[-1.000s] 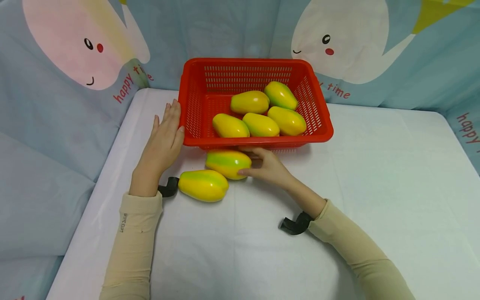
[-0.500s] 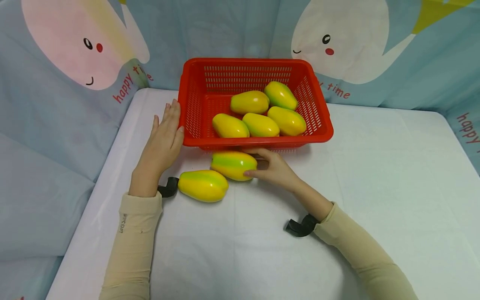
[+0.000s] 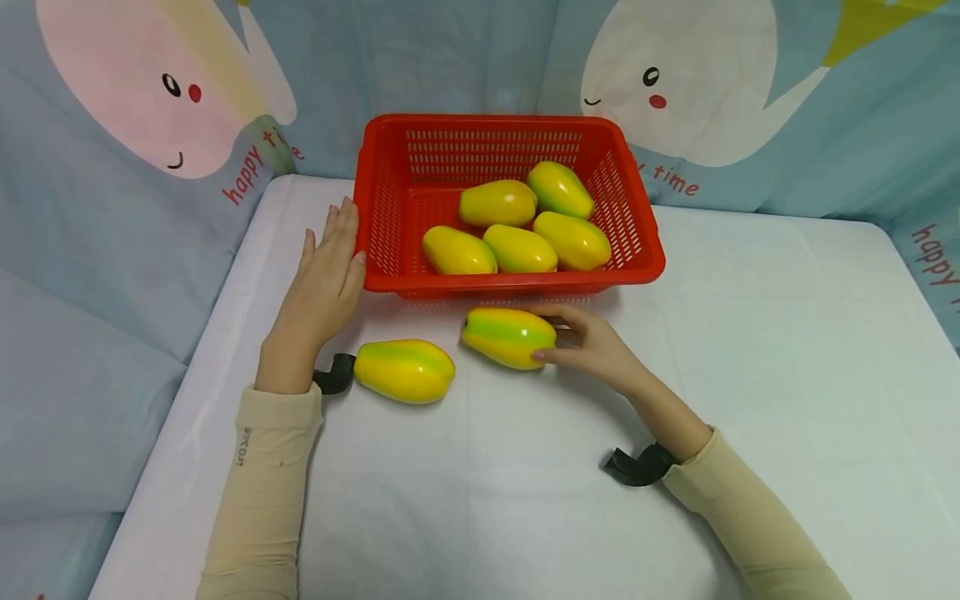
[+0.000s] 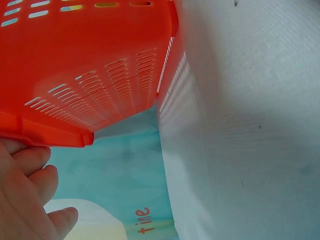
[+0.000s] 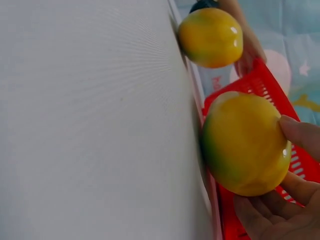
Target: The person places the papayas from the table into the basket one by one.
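Observation:
My right hand (image 3: 588, 346) grips the right end of a yellow-green papaya (image 3: 510, 337), thumb on the near side and fingers on the far side. In the right wrist view this papaya (image 5: 245, 145) sits between thumb and fingers, close over the white table. A second papaya (image 3: 405, 371) lies to the left on the table. My left hand (image 3: 318, 279) rests with straight fingers along the left rim of the red plastic basket (image 3: 510, 282). From the left wrist, its fingers (image 4: 44, 182) show just under the basket's rim. Several papayas (image 3: 521, 248) lie inside the basket.
The basket stands at the back of the white-covered table (image 3: 757, 375), near a blue curtain (image 3: 465, 58) with whale prints. Black curved pieces (image 3: 639, 467) sit at both wrists, the left one close by the loose papaya.
My right hand has drawn the papaya to the right and slightly nearer, apart from the other loose papaya. My left hand has stayed at the basket's rim.

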Available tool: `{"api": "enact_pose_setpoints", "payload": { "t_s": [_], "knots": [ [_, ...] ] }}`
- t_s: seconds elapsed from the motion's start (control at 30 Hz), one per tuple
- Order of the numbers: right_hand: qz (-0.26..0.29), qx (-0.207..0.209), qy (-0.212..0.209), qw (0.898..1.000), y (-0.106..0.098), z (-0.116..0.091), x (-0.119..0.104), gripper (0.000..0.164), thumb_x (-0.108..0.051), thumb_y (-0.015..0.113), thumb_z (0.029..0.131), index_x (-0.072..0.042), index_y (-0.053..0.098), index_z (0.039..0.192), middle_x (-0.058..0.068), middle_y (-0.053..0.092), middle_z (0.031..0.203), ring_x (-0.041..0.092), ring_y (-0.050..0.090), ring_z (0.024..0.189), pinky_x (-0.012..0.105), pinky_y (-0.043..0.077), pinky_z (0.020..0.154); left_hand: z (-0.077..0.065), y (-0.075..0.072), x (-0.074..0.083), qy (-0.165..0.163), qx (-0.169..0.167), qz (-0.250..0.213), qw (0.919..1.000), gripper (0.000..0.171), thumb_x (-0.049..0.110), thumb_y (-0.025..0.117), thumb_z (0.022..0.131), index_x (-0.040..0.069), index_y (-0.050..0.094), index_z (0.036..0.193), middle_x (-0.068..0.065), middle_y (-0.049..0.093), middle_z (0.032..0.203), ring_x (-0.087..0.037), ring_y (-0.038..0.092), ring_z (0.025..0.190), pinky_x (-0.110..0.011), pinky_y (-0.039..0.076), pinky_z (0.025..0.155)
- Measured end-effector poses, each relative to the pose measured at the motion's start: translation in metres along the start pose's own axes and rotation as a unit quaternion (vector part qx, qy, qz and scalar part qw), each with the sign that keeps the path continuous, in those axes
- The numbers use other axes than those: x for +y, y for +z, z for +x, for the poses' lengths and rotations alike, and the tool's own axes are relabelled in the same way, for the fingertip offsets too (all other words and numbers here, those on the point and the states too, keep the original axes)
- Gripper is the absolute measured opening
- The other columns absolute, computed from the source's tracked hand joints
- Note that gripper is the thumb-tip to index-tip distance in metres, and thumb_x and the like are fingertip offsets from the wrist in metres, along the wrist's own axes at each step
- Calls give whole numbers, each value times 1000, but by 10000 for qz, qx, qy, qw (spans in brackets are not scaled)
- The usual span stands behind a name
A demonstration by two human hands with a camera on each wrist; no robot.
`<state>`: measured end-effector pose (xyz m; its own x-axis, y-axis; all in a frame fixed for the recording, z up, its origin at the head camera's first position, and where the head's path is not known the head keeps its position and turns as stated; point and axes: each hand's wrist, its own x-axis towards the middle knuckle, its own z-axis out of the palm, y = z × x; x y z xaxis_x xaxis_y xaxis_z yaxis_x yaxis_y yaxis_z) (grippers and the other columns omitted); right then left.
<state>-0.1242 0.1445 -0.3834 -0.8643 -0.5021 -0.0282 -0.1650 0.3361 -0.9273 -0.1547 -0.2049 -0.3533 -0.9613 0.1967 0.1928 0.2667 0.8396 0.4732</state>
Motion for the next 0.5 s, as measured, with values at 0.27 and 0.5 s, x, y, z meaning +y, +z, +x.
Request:
{"api": "enact_pose_setpoints", "payload": {
  "t_s": [0.27,0.5],
  "knots": [
    [-3,-71,-91,9999,-3,-5,2,55,-7,74,80,-2,52,131,10,55,128,26,51,117,36,42,100,0,0,-1,-11,24,-17,10000,61,30,31,100,10,6,152,-3,7,158,-18,2,144,-46,-3,114],
    [-102,-180,-264,9994,-2,-6,2,62,-6,77,77,-3,50,133,9,53,130,23,49,117,38,41,101,0,0,0,10,28,-18,10000,61,30,31,100,10,7,152,-4,7,158,-18,2,144,-46,-3,114]
  ]
}}
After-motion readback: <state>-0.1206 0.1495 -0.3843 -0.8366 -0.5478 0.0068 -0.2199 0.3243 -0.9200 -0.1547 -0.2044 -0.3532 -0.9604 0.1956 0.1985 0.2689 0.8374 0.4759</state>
